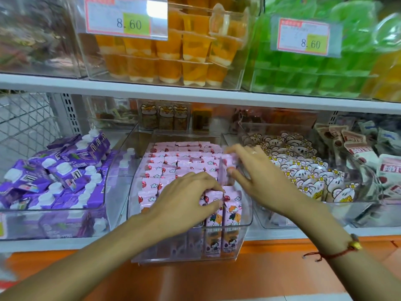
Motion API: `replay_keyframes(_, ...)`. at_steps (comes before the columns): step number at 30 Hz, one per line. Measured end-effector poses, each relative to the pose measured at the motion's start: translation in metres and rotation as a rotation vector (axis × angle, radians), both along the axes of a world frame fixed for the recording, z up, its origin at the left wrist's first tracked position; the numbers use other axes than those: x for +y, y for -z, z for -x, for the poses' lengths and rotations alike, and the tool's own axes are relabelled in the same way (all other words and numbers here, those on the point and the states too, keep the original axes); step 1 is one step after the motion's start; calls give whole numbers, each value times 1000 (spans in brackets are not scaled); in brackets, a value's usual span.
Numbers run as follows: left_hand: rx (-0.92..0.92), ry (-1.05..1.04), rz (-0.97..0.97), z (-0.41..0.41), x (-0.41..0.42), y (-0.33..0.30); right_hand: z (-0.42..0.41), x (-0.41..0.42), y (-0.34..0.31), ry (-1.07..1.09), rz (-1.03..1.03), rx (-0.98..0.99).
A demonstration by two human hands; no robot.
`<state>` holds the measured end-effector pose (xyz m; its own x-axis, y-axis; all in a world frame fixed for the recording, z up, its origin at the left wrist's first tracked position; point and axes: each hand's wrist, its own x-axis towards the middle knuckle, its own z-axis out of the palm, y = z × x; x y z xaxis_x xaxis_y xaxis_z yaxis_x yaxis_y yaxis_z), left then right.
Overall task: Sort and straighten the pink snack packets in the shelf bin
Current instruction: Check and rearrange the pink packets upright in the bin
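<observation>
A clear plastic shelf bin (pixel 246 216) in the middle of the lower shelf holds several rows of upright pink snack packets (pixel 173 161). My left hand (pixel 184 192) rests on the front rows, its fingertips pinching the top of a front pink packet (pixel 213 205). My right hand (pixel 253 172) reaches in from the right; thumb and fingers hold one raised pink packet (pixel 225 170) above the right side of the bin. The packets under my left palm are hidden.
A bin of purple drink pouches (pixel 54 170) stands to the left, a bin of white-and-yellow cartoon packets (pixel 303 170) to the right. Above are clear bins of orange jelly cups (pixel 169 51) and green jellies (pixel 303 68). An orange ledge (pixel 195 279) runs below the shelf.
</observation>
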<state>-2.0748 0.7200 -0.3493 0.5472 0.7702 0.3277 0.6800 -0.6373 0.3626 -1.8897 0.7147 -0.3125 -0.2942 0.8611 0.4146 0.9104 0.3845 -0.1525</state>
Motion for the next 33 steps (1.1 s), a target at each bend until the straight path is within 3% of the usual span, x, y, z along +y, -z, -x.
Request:
replay_keyframes(4,-87,-22,46,2,2,-2,-3,3,6,44,164,36)
replay_keyframes(8,-111,-54,34,-3,10,-8,-7,-3,8,91,124,173)
replay_keyframes(14,-9,-52,7,-23,20,-14,-13,-12,8,99,114,228)
replay_keyframes(18,-33,-56,128,-26,29,-17,-13,-16,9,92,127,254)
replay_keyframes(23,-244,-93,84,-27,23,-11,-11,-17,8,100,100,290)
replay_keyframes(26,-506,-123,35,-25,15,-21,-7,-17,4,54,45,328)
replay_keyframes(29,-730,-98,-5,-22,3,-37,1,-20,-1,-67,118,462)
replay_keyframes(33,-863,-29,-25,-14,-9,-46,16,-24,-7,-184,138,644)
